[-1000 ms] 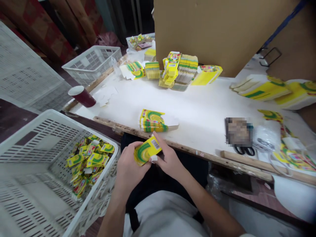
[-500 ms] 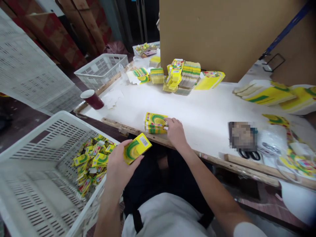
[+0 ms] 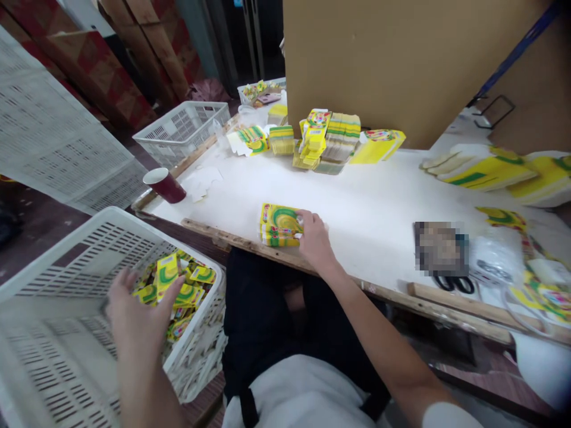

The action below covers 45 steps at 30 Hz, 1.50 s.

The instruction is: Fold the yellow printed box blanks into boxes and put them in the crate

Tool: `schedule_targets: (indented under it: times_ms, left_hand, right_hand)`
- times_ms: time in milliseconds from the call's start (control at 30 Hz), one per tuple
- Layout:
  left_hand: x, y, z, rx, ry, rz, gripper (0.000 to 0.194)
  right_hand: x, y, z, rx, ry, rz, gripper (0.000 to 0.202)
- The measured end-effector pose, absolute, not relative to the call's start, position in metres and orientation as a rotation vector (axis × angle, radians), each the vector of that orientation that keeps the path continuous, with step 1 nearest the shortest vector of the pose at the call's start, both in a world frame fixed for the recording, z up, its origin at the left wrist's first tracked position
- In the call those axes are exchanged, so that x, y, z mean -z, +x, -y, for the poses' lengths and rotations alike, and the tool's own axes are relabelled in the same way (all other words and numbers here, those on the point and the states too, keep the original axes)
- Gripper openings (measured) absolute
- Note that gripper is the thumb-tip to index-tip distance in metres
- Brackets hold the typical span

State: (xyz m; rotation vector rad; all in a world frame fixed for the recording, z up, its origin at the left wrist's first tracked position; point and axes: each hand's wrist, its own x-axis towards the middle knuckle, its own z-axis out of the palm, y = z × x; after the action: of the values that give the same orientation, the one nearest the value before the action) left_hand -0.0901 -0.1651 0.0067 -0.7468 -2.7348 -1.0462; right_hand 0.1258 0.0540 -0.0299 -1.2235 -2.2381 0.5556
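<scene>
My left hand [image 3: 140,318] is over the white plastic crate [image 3: 57,351], its thumb and fingers spread apart. Just past its fingertips is a small yellow-and-green box [image 3: 166,270], above or on the heap of similar boxes [image 3: 190,295] in the crate; whether it touches the heap I cannot tell. On the white table, my right hand [image 3: 317,241] has its fingers curled onto the right end of a small stack of yellow cartons [image 3: 279,224] near the front edge. Part of that end is hidden by the fingers.
Stacks of flat yellow cartons [image 3: 341,139] stand along the back, before a large cardboard sheet [image 3: 379,65]. A dark red cup [image 3: 167,187] leans at the left corner. Black-handled scissors [image 3: 452,283] and a plastic bag [image 3: 497,258] lie at right. Another crate [image 3: 182,128] stands beyond.
My left hand has moved left and down from the table edge to the crate and let go of the yellow box it held. My right hand stays at the carton stack.
</scene>
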Motion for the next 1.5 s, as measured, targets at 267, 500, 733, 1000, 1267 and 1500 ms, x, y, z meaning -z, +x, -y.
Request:
schedule_targets:
  times_ms: [267, 500, 733, 1000, 1267, 1500]
  left_hand:
    - [0.022, 0.019, 0.108, 2.554, -1.458, 2.306, 0.077]
    - [0.005, 0.049, 0.090, 3.032, -0.720, 2.030, 0.036]
    - [0.020, 0.041, 0.107, 2.912, -1.004, 2.210, 0.038]
    - [0.033, 0.038, 0.105, 2.913, -0.733, 2.270, 0.023]
    - [-0.001, -0.001, 0.123, 2.694, -1.210, 2.141, 0.054]
    - [-0.017, 0.028, 0.115, 1.515, -2.198, 2.659, 0.085]
  right_hand:
    - [0.015, 0.136, 0.015, -1.713, -0.637, 1.646, 0.049]
    - [0.010, 0.145, 0.071, -1.940, -0.533, 1.633, 0.044]
    - [0.024, 0.144, 0.062, -1.880, -0.695, 1.594, 0.036]
    - [0.023, 0.155, 0.050, -1.481, -0.751, 1.755, 0.009]
    - [0.012, 0.194, 0.012, -0.687, -0.709, 2.085, 0.031]
    - [0.009, 0.185, 0.031, -0.575, -0.462, 2.195, 0.034]
